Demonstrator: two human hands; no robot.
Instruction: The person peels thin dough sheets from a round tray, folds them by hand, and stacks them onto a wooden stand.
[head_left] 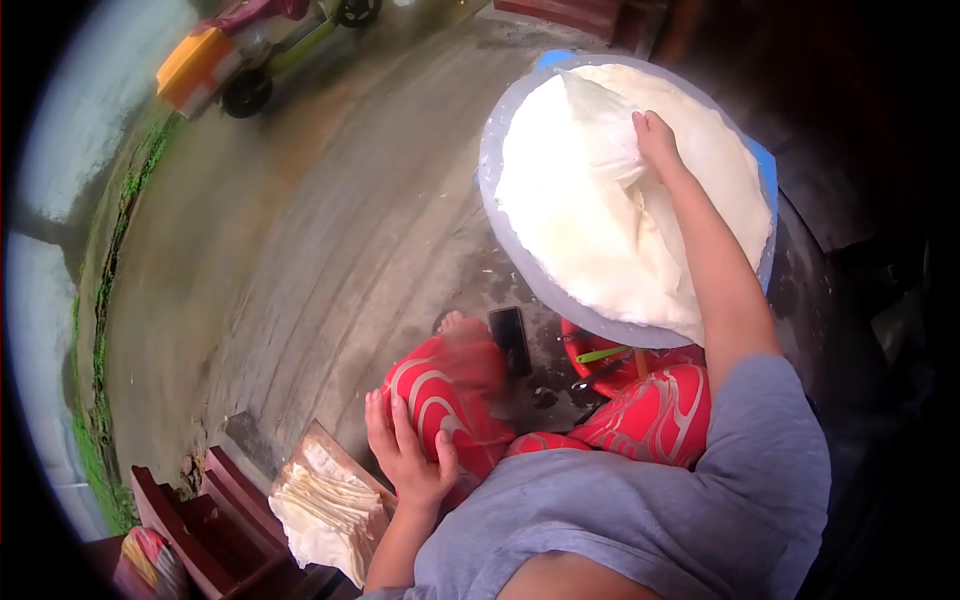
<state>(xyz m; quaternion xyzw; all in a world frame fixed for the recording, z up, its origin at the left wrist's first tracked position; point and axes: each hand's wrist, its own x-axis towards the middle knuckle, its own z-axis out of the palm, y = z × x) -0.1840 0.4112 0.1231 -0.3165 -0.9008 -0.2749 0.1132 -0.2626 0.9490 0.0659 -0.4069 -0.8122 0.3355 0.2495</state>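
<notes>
A thin cream-white sheet (600,135) is pinched at its edge by my right hand (655,145). It is partly lifted and wrinkled above a broad round layer of the same pale material, which covers most of a large round translucent tray (503,220). Whether the sheet and the layer beneath are one piece, I cannot tell. My left hand (412,465) lies on my knee in red patterned trousers (425,385), its fingers spread and holding nothing. Beside that forearm, a stack of folded cream sheets (325,505) rests on a brown board (345,455).
A dark phone (510,340) lies on the ground by my foot (455,322). A red basin (573,340) with a green-handled tool (602,355) sits partly under the tray. Dark red wooden pieces (215,525) stand lower left. A scooter (245,85) is parked farther off.
</notes>
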